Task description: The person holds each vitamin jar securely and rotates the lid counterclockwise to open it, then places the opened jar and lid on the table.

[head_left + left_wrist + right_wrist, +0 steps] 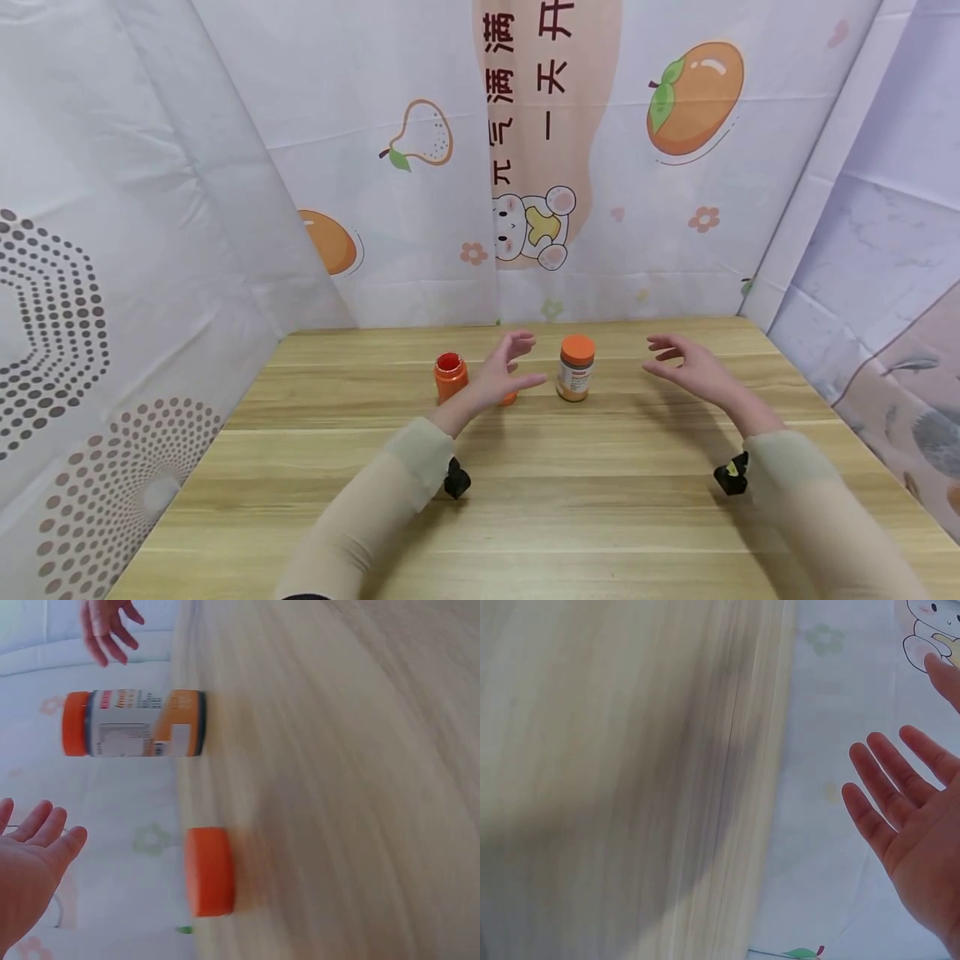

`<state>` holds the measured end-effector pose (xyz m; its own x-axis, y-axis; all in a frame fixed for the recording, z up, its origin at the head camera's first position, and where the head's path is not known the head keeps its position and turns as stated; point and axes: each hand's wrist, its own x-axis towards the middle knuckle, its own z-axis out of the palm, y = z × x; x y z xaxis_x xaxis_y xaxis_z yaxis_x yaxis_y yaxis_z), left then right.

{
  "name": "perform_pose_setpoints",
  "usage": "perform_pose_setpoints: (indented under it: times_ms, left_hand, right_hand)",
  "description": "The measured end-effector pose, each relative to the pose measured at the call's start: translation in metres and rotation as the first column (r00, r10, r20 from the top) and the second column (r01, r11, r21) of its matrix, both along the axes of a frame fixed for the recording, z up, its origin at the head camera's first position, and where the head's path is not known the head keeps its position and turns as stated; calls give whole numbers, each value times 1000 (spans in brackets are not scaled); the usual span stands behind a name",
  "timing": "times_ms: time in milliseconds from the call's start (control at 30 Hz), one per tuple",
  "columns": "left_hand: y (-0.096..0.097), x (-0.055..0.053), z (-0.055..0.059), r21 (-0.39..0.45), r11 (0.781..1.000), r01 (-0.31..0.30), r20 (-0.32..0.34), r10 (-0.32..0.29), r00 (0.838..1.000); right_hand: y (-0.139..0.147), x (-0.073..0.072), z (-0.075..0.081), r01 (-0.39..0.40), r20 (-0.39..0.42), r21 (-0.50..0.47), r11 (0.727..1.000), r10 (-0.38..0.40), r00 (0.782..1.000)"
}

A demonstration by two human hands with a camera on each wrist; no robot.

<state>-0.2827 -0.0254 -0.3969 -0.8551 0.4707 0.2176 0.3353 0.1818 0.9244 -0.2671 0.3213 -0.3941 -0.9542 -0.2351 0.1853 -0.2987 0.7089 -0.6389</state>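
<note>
Toward the back of the worktop [570, 517], the labelled jar [576, 368] is standing upright between your two hands, touching neither. Its flat base is bearing it, probably giving enough steadiness without a hand's support. Your left hand [501, 377] is hovering just to the jar's left, thumb and fingers parted wide and gripping nothing. Your right hand [693, 371] is hovering farther off on the other side, its fingers gently bent, spread and holding nothing. Having both hands raised is leaving the jar unobstructed.

Beyond your left wrist, the uncapped orange bottle [451, 375] is standing with its mouth facing up. The loose orange lid [210, 871] is lying flat near your left hand, partly hidden in the head view; its broad face is presumably preventing rolling. You may be seeing that bottle's cap, though the fit isn't showing.

The bottle is looking smooth and glossy, likely plastic, with a pale rim ringing its red interior. The jar is forming a neat cylinder, wearing a white-and-orange printed label under a smooth orange cap. Streaked wood grain is running across the worktop, and behind it a thin patterned sheet [420, 292] is hanging in soft creases.
</note>
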Motion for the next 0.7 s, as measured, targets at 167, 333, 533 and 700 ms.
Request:
perform_pose_setpoints:
  times_ms: [167,333,533,700]
  left_hand:
    - [13,-9,-14,-11,1000,-16,38,16,999]
    - [28,-13,-23,-34,999,-20,92,23,995]
    - [45,-18,-32,-28,999,-31,138,34,990]
    - [56,-20,-34,-61,997,-54,152,63,986]
  right_hand:
    - [-7,-4,1,-2,23,-27,1000,2,1000]
    - [-9,-8,-3,1,30,-63,998,1,1000]
    - [-7,-11,-7,-3,30,-137,991,7,1000]
    - [-10,-16,-10,-25,27,-239,971,32,999]
